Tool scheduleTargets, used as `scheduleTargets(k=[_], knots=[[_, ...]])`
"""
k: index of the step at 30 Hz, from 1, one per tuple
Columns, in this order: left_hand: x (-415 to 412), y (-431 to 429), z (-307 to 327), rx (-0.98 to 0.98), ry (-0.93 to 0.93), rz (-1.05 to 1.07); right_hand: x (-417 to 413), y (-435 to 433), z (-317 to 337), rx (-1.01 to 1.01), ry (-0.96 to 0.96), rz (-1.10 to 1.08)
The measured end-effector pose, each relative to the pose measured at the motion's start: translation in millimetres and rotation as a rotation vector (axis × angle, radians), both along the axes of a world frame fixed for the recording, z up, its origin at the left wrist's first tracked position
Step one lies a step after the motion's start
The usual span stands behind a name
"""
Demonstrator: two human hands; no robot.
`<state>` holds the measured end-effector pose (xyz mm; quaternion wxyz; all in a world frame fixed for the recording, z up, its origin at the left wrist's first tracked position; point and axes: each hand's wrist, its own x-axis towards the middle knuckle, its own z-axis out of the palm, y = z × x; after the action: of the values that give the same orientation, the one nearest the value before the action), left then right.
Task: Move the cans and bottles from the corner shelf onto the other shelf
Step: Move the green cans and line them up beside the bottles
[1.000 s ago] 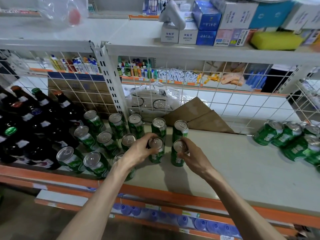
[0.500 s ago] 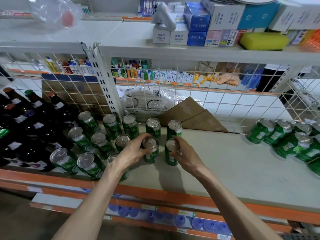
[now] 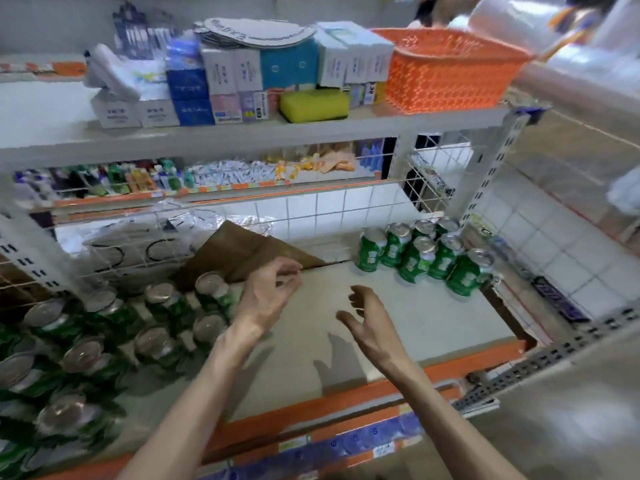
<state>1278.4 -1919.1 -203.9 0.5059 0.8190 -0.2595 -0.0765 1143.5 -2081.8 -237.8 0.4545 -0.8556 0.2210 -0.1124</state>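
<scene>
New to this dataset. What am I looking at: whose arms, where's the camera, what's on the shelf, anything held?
No machine here: a person works bare-handed, and the picture comes from a wide-angle camera worn on their head, looking down at a store shelf. The left hand and right hand hover over its bare middle, fingers loosely curled, holding nothing. A cluster of green cans stands in the right corner. More cans, the blurred cans, fill the left side. Brown cardboard leans at the back. The upper shelf carries boxes, a yellow sponge and an orange basket.
</scene>
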Motion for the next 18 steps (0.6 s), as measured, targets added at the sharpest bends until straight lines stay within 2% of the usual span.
scheduleTargets(k=[4,10,18], knots=[[-14.4,-82.8,-31.7,0.083,0.087,-0.067,-26.8,-78.2,2.4,-0.021,0.017,-0.136],[-18.1,-173.9,-53.3,0.178,0.136,0.001,-36.6,-178.8,-4.2,-0.021,0.049,-0.219],[16.6,-230.5,-54.0,0.169,0.101,0.088,22.1,-217.0,-19.9,-0.101,0.000,-0.201]])
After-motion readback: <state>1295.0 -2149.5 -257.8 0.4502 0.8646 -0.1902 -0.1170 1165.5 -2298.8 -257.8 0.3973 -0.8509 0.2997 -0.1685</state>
